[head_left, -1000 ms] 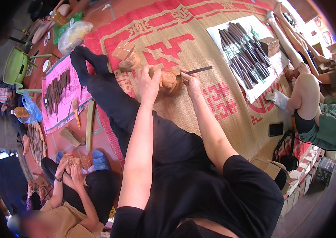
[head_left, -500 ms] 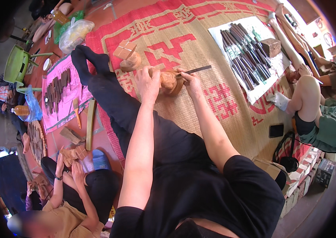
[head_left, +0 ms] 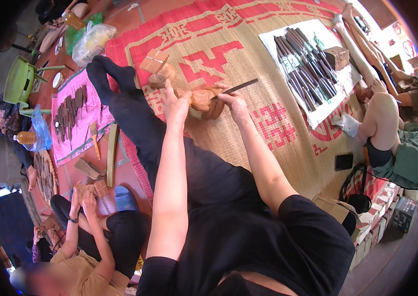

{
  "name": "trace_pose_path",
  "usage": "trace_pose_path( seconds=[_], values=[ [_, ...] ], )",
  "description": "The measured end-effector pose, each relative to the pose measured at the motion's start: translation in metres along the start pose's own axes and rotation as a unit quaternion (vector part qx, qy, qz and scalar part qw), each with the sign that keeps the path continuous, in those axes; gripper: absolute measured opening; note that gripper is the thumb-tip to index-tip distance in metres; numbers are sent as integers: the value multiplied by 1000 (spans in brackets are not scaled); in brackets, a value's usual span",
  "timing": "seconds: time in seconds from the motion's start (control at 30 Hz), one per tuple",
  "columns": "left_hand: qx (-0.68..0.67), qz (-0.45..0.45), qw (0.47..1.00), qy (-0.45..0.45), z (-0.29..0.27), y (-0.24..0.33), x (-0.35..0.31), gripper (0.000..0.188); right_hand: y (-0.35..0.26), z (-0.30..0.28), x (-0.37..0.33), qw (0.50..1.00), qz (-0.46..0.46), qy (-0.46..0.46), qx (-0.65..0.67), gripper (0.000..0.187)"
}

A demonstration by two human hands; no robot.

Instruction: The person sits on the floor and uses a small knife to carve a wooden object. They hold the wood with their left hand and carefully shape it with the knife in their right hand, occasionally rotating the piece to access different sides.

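Observation:
A rounded, light-brown wood carving [head_left: 202,100] is between my hands over the patterned mat. My left hand [head_left: 176,108] grips its left end, the thumb against the wood and one finger stretched toward the far side; the other fingers are partly hidden. My right hand [head_left: 233,103] is closed on a slim dark chisel [head_left: 244,86], whose shaft sticks out to the upper right. The chisel's other end meets the carving near my fingers, and its tip is hidden. Just beyond my left hand lies a second wood carving [head_left: 161,78] with a squared block end.
Rows of dark-handled tools [head_left: 305,69] lie on a white cloth [head_left: 320,117] at right, beside a wood block [head_left: 337,58]. More tools [head_left: 72,109] rest on a pink cloth [head_left: 66,153] at left. A co-worker [head_left: 90,246] handles wood at lower left; another person's leg [head_left: 384,118] is at right.
My left hand has shifted slightly left and lower, with one finger now stretched out. The carving has turned and moved a little left. My right hand and the chisel have moved slightly left.

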State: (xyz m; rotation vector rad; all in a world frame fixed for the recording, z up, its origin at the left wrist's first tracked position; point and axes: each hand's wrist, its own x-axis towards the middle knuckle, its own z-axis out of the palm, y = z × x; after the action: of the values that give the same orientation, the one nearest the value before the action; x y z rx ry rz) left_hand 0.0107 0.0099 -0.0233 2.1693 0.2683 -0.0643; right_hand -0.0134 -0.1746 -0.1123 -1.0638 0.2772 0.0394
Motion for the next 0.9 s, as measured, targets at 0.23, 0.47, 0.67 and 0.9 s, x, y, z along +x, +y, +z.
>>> trace_pose_path(
  seconds=[0.23,0.47,0.67,0.9],
  values=[
    [-7,69,997,36,3,7,-6,86,11,-15,9,994,18,84,74,36],
    [64,35,997,25,-7,5,-3,74,2,12,-8,993,-92,1,-74,28],
    [47,82,995,23,1,2,14,73,8,-6,3,995,-14,85,51,27],
    [119,105,985,66,3,11,7,69,11,8,-12,996,-58,64,-15,33]
  ],
)
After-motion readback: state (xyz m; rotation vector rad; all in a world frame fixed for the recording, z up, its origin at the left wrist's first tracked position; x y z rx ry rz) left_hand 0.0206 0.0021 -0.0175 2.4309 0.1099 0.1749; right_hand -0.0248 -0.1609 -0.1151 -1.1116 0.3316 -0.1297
